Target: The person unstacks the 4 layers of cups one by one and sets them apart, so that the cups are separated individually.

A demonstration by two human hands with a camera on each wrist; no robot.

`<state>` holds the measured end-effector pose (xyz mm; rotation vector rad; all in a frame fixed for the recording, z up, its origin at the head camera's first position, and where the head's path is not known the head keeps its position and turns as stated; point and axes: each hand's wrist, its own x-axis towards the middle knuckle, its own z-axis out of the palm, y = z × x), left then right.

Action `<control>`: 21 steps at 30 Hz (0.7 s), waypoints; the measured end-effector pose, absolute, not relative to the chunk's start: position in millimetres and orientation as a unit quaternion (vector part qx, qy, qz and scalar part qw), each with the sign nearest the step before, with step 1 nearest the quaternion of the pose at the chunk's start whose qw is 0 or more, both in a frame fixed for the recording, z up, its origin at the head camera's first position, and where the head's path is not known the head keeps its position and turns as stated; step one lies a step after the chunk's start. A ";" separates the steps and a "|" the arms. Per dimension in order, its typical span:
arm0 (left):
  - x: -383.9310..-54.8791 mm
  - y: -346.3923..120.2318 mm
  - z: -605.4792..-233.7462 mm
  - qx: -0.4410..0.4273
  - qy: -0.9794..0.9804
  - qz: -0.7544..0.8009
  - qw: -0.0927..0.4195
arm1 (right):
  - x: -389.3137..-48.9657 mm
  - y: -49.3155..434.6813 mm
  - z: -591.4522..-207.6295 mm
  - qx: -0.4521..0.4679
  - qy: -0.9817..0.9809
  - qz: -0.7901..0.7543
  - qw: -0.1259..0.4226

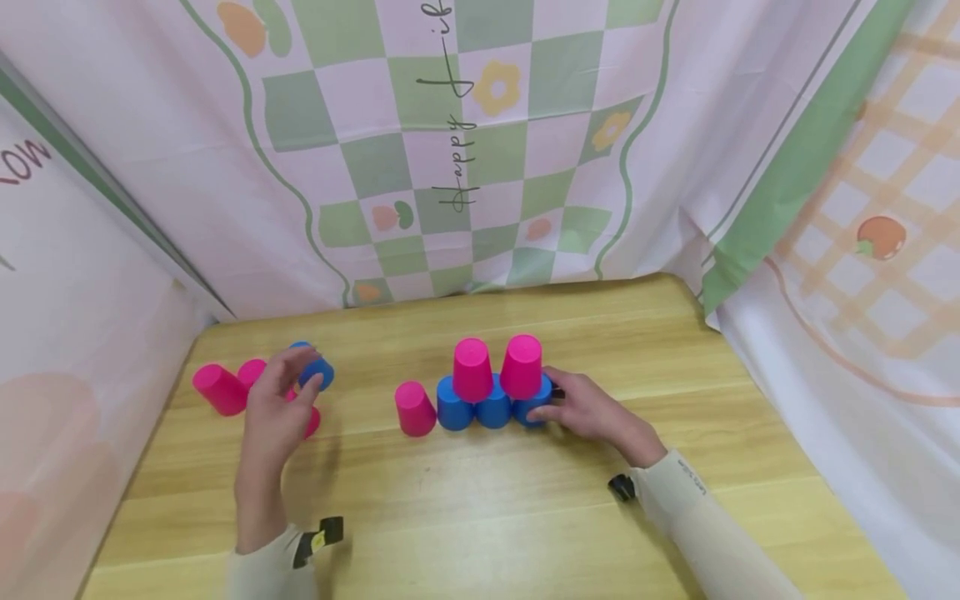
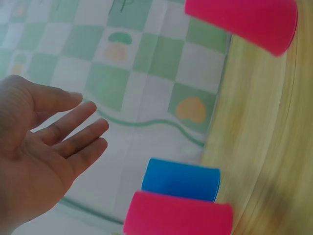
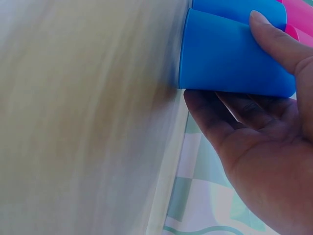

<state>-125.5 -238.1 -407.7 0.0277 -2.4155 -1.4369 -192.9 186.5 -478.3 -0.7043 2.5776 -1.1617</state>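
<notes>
My left hand (image 1: 276, 408) hovers over the cups at the left side of the table. In the left wrist view its fingers (image 2: 80, 142) are relaxed, with nothing between them. A blue cup (image 1: 318, 375) shows past its fingertips in the head view, partly hidden by the hand. My right hand (image 1: 588, 406) holds the rightmost blue cup (image 3: 230, 54) of a row of three, thumb on one side and fingers on the other. Two upside-down pink cups, one left (image 1: 472, 371) and one right (image 1: 522, 368), stand on top of that row.
A single pink cup (image 1: 415, 410) stands left of the row, close beside it. More pink cups, one at the far left (image 1: 220, 389), stand around the left hand. Patterned curtains (image 1: 480, 150) hang along the back and sides of the wooden table (image 1: 480, 517).
</notes>
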 end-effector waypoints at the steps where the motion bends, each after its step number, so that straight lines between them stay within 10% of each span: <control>1: -127.3 -235.6 -408.7 -0.003 -0.845 -0.507 0.170 | -192.7 186.5 -478.1 -0.240 0.879 -0.397 0.115; 21: -142.8 -170.8 -403.9 -0.112 -0.817 -0.560 0.084 | -193.1 185.8 -476.4 -0.231 0.878 -0.399 0.127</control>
